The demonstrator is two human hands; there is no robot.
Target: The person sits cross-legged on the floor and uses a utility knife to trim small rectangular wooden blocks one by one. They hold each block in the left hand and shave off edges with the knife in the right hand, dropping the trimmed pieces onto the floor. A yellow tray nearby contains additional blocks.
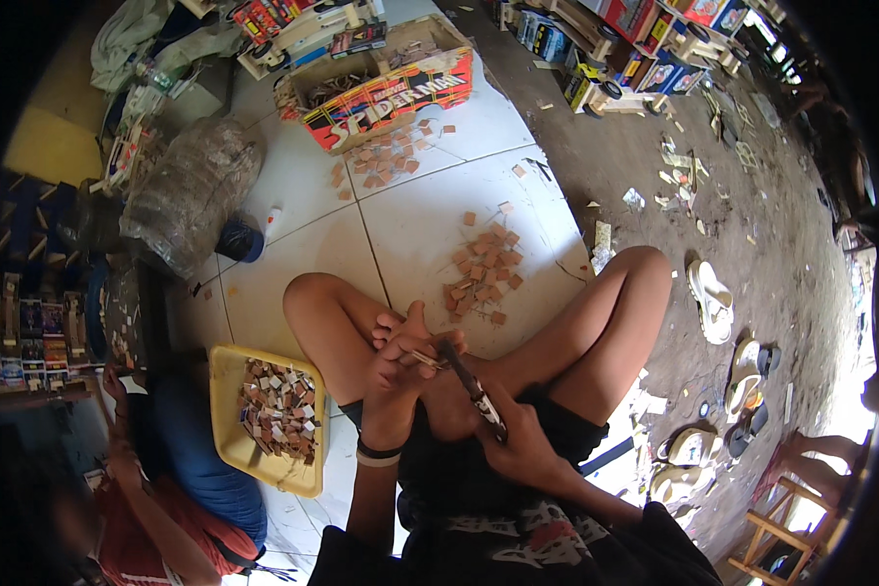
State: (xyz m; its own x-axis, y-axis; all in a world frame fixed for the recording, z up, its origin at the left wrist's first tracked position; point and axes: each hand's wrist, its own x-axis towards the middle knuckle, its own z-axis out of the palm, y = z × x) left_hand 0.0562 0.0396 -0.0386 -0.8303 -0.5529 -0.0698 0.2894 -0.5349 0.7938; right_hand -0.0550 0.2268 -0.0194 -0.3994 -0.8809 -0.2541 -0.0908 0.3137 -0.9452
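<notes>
I sit cross-legged on a white tiled floor. In front of my body, my left hand [397, 373] is closed around small, pale, thin pieces [426, 359] that look like wood. My right hand [525, 444] grips the handle of a knife-like tool [476, 391]. Its dark blade end reaches up and left to the fingers of my left hand and partly hides what they hold. Just beyond my legs lies a loose pile of small brown square pieces [482, 266]. By my left knee a yellow plastic tray [221, 430] holds many brown and white small pieces.
Farther off, a printed open box [391, 98] stands behind a second scatter of brown squares [386, 156]. A plastic-wrapped bundle [195, 190] and dark blue cup [239, 239] are at left. Another person [200, 444] sits at lower left. Sandals [710, 301] and wooden toy trucks [610, 88] are right.
</notes>
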